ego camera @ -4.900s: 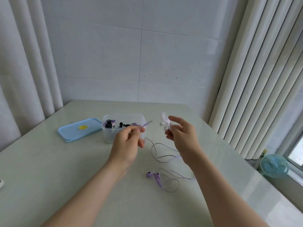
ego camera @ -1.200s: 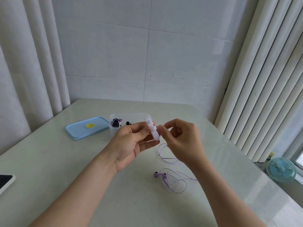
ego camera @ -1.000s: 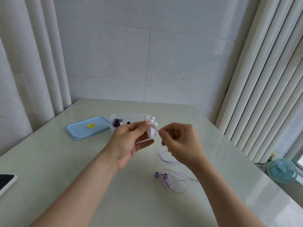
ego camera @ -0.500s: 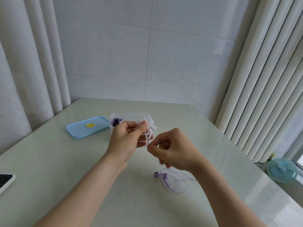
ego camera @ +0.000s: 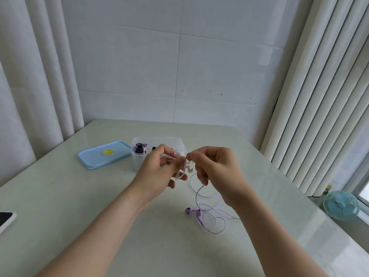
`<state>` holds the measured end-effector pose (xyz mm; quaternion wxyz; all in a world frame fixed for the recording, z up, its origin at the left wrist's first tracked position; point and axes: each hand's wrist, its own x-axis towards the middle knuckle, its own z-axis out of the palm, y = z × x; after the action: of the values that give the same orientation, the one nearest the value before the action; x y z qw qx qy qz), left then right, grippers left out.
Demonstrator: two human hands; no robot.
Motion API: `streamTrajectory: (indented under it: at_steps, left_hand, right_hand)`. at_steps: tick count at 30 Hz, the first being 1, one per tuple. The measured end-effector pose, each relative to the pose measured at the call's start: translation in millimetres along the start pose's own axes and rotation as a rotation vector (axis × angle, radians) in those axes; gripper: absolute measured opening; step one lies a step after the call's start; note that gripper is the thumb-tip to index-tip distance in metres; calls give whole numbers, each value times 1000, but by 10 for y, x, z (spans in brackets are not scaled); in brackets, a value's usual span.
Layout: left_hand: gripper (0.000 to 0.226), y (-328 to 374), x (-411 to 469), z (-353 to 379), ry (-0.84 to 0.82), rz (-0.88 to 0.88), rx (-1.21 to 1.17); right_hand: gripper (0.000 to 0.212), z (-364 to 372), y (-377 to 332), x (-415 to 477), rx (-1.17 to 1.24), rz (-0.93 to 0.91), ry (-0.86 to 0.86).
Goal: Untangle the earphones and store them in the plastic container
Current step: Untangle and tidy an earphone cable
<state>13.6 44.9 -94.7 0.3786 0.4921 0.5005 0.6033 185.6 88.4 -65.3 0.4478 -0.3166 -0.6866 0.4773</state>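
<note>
Left hand [ego camera: 159, 172]: raised above the table [ego camera: 99, 206], fingers curled, thumb and fingertips pinching the white cord winder [ego camera: 187, 166].
Right hand [ego camera: 217, 172]: level with the left and just beside it, fingers curled, thumb and forefinger pinched at the winder's top edge; the exact contact is blurred.
Purple earphones [ego camera: 198, 214]: earbuds lie on the table below the right hand and nearer the person.
Cable [ego camera: 196, 196]: drops from under the right hand's fingers and ends in loose loops beside the earbuds.
Plastic container [ego camera: 157, 139]: clear, open, just beyond the left hand, partly hidden by it.
Contents: dark purple wound earphones [ego camera: 139, 148] in its left end.
Lid [ego camera: 103, 154]: blue, flat, left of the container.
Phone [ego camera: 6, 220]: far left of the left forearm, cut by the frame edge.
Fan [ego camera: 341, 204]: blue, well right of the right hand, off the table.
</note>
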Motion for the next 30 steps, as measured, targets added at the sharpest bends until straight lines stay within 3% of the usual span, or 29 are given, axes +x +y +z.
streamTrajectory:
  at_steps: [4, 9, 12, 17, 20, 24, 30]
  left_hand:
    - [26, 0, -11, 44, -145, 13, -130]
    - [20, 1, -30, 45, -182, 53, -175]
    - [26, 5, -17, 29, -160, 77, -51]
    - [26, -44, -6, 29, -194, 55, 129]
    - [24, -49, -6, 21, -215, 61, 139]
    - [22, -5, -34, 41, -226, 84, 115]
    - [18, -13, -21, 79, -53, 76, -87]
  right_hand:
    - [24, -45, 5, 34, 122, 66, 54]
    - [26, -59, 40, 55, 154, 75, 90]
    - [25, -65, 72, 68, 30, 21, 134]
    - [15, -103, 187, 128, -501, -266, 263]
    - [12, -155, 226, 169, -537, -286, 284]
    - [16, -176, 298, 214, -521, -180, 203]
    - [20, -158, 353, 202, -633, -143, 172]
